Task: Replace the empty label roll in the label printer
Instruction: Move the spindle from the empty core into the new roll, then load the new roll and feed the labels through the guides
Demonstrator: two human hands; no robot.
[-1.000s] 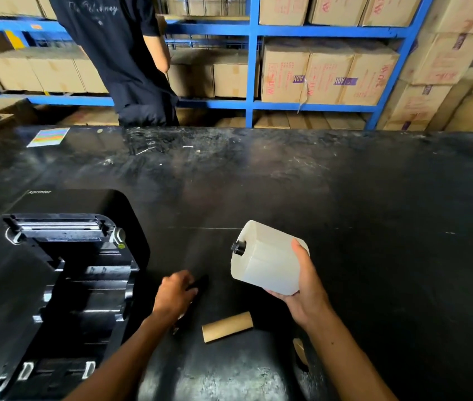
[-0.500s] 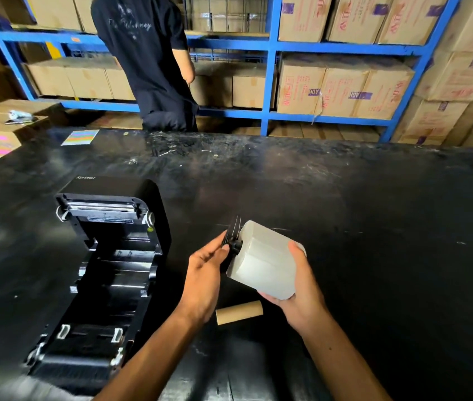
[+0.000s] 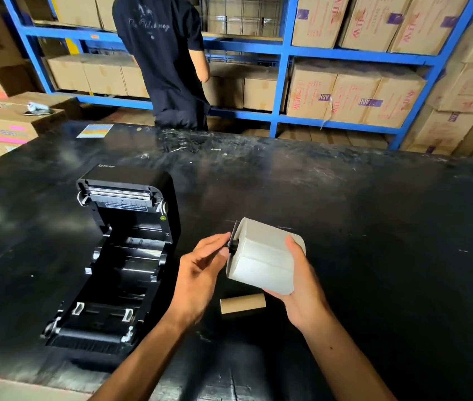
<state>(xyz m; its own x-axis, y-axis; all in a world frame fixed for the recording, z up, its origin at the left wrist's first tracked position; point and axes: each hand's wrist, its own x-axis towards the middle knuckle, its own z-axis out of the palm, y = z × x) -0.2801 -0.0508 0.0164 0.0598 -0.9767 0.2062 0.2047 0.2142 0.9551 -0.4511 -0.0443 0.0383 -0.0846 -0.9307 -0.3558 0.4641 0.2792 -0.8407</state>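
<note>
**Now the black guide goes onto the new roll**

Now the left hand (image 3: 200,273) is at the end of the new label roll (image 3: 264,259), where one second ago it was down on the black table (image 3: 345,215), reaching for a small black part. It has brought this part up: the black flange (image 3: 233,241) sits against the left face of the roll, on the spindle end (image 3: 232,249), and the fingertips (image 3: 223,237) are pinched narrowly on it. The right hand (image 3: 301,287) cups the roll from below and behind, with the thumb over the top, and holds it in the air above the table, tilted a little.

The empty cardboard core (image 3: 242,304) lies on the table just below the roll, between the two forearms, so the old roll is out already. The label printer (image 3: 119,256) stands open at the left, and its bay looks empty.

I judge that the holder is nearly assembled, and the roll can soon go into the bay. If the flange is not pushed fully, the roll may sit crooked.
</note>
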